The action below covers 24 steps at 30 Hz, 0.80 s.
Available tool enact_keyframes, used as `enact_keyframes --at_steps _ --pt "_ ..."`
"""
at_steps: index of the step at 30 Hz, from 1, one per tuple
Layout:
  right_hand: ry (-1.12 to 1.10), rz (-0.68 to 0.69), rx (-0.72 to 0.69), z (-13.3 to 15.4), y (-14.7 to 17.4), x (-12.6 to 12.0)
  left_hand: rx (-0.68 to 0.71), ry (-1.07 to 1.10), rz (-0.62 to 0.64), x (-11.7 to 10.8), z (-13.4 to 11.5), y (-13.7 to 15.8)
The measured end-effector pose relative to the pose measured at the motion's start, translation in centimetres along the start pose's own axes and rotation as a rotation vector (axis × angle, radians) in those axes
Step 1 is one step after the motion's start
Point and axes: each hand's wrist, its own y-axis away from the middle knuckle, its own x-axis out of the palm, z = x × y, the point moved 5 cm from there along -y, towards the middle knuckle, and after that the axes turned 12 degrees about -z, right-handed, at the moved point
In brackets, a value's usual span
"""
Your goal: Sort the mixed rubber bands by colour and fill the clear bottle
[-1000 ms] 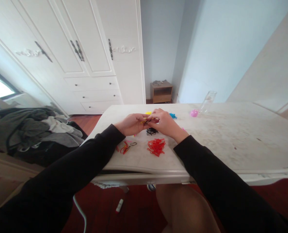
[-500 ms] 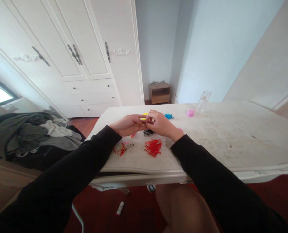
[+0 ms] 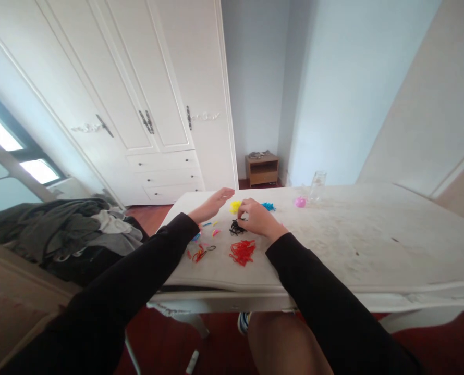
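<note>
My left hand [image 3: 213, 205] hovers over the far left part of the table with its fingers stretched out, and nothing shows in it. Over the pile of black rubber bands [image 3: 237, 227], my right hand [image 3: 258, 217] has thumb and fingertips drawn together; what is between them is too small to make out. Just beyond lie a yellow pile [image 3: 235, 207] and a blue pile [image 3: 269, 207] of bands, partly behind the right hand. Nearer to me is a pile of red rubber bands [image 3: 242, 252]. Loose mixed-colour bands [image 3: 200, 253] lie to the left, some hidden by my left wrist.
A pink object [image 3: 300, 202] sits beside a clear glass [image 3: 318, 186] at the back of the white table [image 3: 333, 250]. Heaped clothes [image 3: 79, 229] lie to the left. A white tube [image 3: 192, 361] is on the floor below.
My hands, which were together at the fingertips, have parted. The left has moved away to the left and opened; the right has come down to the black bands. The view has tilted up.
</note>
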Motion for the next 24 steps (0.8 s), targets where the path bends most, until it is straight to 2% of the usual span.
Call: enact_keyframes --at_steps 3,6,10,14,18,24 --pt "0.016 -0.057 -0.003 0.0 0.0 -0.5 0.118 -0.092 0.134 1.9 -0.3 -1.5" --pt "0.036 -0.075 0.008 -0.2 0.0 -0.7 0.143 -0.31 0.267 3.8 0.0 -2.7" --pt "0.059 -0.066 0.034 -0.4 -0.1 -0.7 0.087 -0.636 0.285 4.0 0.3 -3.7" --pt "0.072 -0.069 0.054 -0.5 -0.1 -0.7 0.069 -0.798 0.209 1.0 -0.8 -3.5" --pt "0.081 -0.073 0.052 -0.7 0.0 -0.6 -0.05 -0.888 0.26 -3.6 -1.9 -1.9" --pt "0.108 -0.053 0.05 -1.0 0.1 -0.4 -0.444 -0.913 0.28 -10.3 -2.6 3.1"
